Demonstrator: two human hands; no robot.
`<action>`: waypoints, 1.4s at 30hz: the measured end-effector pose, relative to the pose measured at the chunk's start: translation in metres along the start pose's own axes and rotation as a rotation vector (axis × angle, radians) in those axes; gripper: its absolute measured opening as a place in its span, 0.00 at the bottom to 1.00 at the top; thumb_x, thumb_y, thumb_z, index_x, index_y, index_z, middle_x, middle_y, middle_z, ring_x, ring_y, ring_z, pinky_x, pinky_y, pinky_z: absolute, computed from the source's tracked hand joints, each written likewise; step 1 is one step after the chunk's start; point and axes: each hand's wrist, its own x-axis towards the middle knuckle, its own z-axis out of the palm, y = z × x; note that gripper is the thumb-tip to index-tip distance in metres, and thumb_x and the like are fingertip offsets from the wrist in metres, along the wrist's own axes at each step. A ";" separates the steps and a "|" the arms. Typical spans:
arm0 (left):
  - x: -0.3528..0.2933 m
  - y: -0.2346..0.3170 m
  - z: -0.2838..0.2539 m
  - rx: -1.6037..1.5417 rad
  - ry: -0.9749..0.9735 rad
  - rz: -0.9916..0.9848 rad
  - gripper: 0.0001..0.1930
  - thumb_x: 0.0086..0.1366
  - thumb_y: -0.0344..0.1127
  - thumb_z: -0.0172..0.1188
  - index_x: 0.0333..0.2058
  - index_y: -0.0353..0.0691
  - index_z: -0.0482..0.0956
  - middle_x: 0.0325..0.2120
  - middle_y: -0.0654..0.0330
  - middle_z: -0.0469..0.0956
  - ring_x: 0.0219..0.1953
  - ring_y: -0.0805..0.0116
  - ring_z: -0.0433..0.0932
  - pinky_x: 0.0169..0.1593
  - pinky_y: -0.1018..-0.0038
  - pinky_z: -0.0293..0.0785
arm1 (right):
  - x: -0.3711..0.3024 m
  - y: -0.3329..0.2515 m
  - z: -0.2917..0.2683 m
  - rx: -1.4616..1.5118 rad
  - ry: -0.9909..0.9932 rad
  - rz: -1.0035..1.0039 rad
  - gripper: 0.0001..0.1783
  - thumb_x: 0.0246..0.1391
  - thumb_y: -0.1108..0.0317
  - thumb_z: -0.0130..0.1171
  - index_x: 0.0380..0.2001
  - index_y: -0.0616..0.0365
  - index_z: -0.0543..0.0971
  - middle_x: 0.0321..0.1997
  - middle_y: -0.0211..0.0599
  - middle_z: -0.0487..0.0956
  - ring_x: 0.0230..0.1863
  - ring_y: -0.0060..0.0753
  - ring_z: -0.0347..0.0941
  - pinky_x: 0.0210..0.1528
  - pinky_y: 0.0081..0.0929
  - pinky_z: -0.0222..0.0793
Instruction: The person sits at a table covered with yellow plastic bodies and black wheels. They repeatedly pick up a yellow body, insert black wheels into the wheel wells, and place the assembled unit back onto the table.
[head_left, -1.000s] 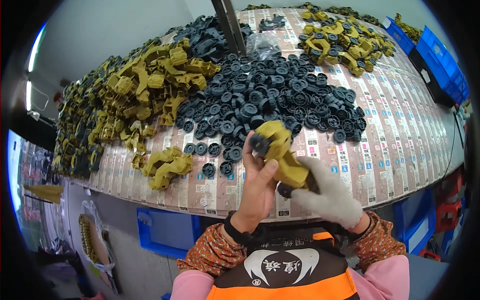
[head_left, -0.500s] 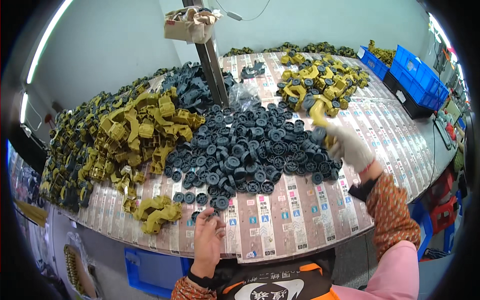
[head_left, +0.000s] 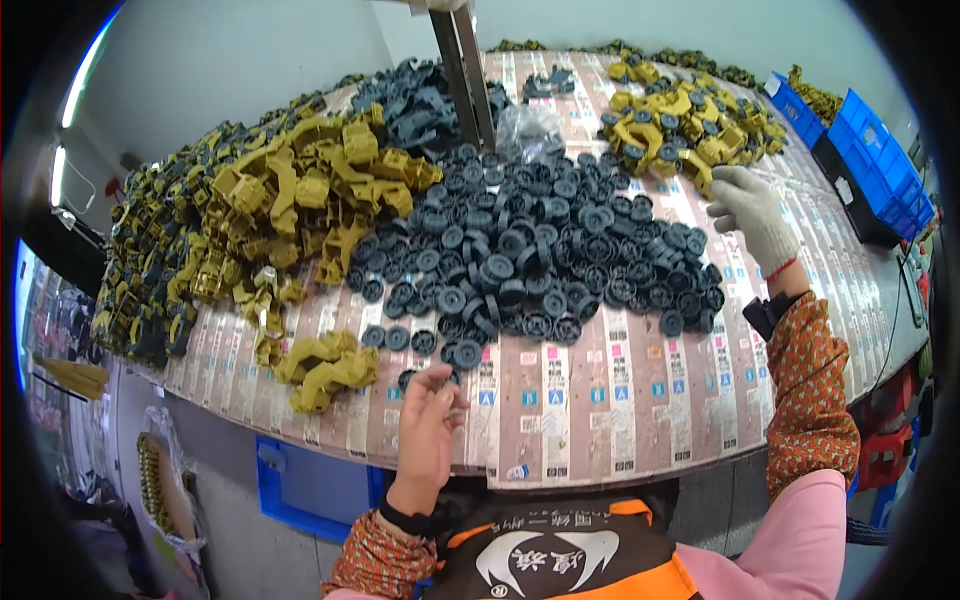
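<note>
My left hand is bare and held above the table's near edge, by the closest loose wheels. Its fingers are curled toward the thumb; what they hold, if anything, is hidden. My right hand, in a white knitted glove, is open with nothing in it. It hovers just right of a pile of yellow toy vehicle bodies fitted with dark wheels. Between the hands spreads a heap of dark grey toy wheels. Left of these lies a tall heap of yellow body shells, with a few shells closer to me.
Dark grey plastic parts lie beside a metal post and a clear plastic bag. Blue crates stand at the right edge. A blue bin sits below the table. Finished-looking vehicles crowd the far left.
My right hand has let go of a yellow toy vehicle at the right pile and its fingers have spread. The left hand stays curled near the wheels. The whole view has shifted.
</note>
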 end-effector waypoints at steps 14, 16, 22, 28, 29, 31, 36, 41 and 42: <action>0.015 0.025 0.053 0.275 -0.193 0.105 0.15 0.76 0.34 0.58 0.58 0.42 0.76 0.45 0.69 0.77 0.44 0.79 0.75 0.46 0.79 0.69 | -0.028 0.055 0.052 -0.897 -0.006 -0.405 0.21 0.62 0.61 0.60 0.56 0.57 0.82 0.50 0.58 0.84 0.55 0.61 0.80 0.60 0.52 0.74; 0.027 0.028 0.057 0.328 -0.225 0.168 0.14 0.76 0.33 0.58 0.57 0.42 0.76 0.44 0.69 0.77 0.44 0.80 0.75 0.46 0.80 0.69 | -0.017 0.065 0.053 -0.895 -0.102 -0.351 0.20 0.61 0.62 0.58 0.55 0.56 0.82 0.50 0.56 0.84 0.54 0.60 0.80 0.59 0.52 0.74; 0.085 0.040 0.076 0.622 -0.260 0.466 0.11 0.74 0.31 0.60 0.53 0.41 0.79 0.41 0.70 0.78 0.43 0.80 0.75 0.47 0.79 0.69 | -0.022 0.060 0.052 -0.887 -0.191 -0.272 0.17 0.58 0.62 0.59 0.47 0.60 0.81 0.49 0.57 0.83 0.53 0.60 0.80 0.55 0.52 0.75; 0.134 0.040 0.118 1.301 -0.170 0.803 0.19 0.66 0.33 0.65 0.55 0.48 0.79 0.47 0.56 0.81 0.53 0.52 0.76 0.57 0.56 0.72 | -0.066 0.030 0.054 -0.808 0.015 -0.468 0.15 0.51 0.65 0.63 0.41 0.60 0.78 0.40 0.54 0.81 0.45 0.62 0.78 0.49 0.51 0.74; 0.139 0.040 0.122 1.349 -0.098 0.848 0.19 0.67 0.35 0.65 0.57 0.49 0.79 0.49 0.56 0.80 0.55 0.52 0.75 0.57 0.55 0.72 | -0.079 0.018 0.054 -0.772 0.015 -0.475 0.15 0.52 0.66 0.63 0.41 0.60 0.78 0.40 0.54 0.81 0.45 0.61 0.79 0.49 0.51 0.74; 0.148 0.045 0.124 1.446 0.060 0.931 0.21 0.68 0.38 0.65 0.59 0.52 0.77 0.51 0.57 0.79 0.57 0.52 0.74 0.57 0.52 0.72 | -0.107 -0.005 0.052 -0.694 0.007 -0.493 0.14 0.53 0.66 0.63 0.41 0.61 0.77 0.41 0.53 0.81 0.45 0.60 0.79 0.49 0.50 0.74; 0.159 0.026 0.083 1.616 0.031 0.648 0.32 0.70 0.50 0.65 0.71 0.63 0.68 0.68 0.40 0.68 0.67 0.37 0.68 0.66 0.43 0.70 | -0.176 -0.005 0.064 -0.439 -0.195 -0.650 0.15 0.49 0.75 0.66 0.42 0.57 0.77 0.39 0.45 0.78 0.42 0.53 0.77 0.45 0.45 0.73; 0.110 0.009 0.084 1.676 -0.199 0.713 0.38 0.68 0.51 0.68 0.74 0.67 0.63 0.79 0.45 0.50 0.74 0.27 0.58 0.70 0.34 0.60 | -0.216 0.012 0.091 -0.630 -0.306 -0.566 0.16 0.48 0.73 0.67 0.42 0.57 0.77 0.37 0.47 0.77 0.40 0.56 0.76 0.41 0.49 0.72; 0.108 0.010 0.085 1.584 -0.290 0.692 0.38 0.69 0.51 0.67 0.75 0.67 0.62 0.80 0.49 0.47 0.76 0.27 0.54 0.71 0.31 0.57 | -0.219 0.014 0.095 -0.627 -0.319 -0.571 0.16 0.48 0.72 0.67 0.42 0.57 0.77 0.37 0.48 0.77 0.40 0.56 0.76 0.41 0.50 0.72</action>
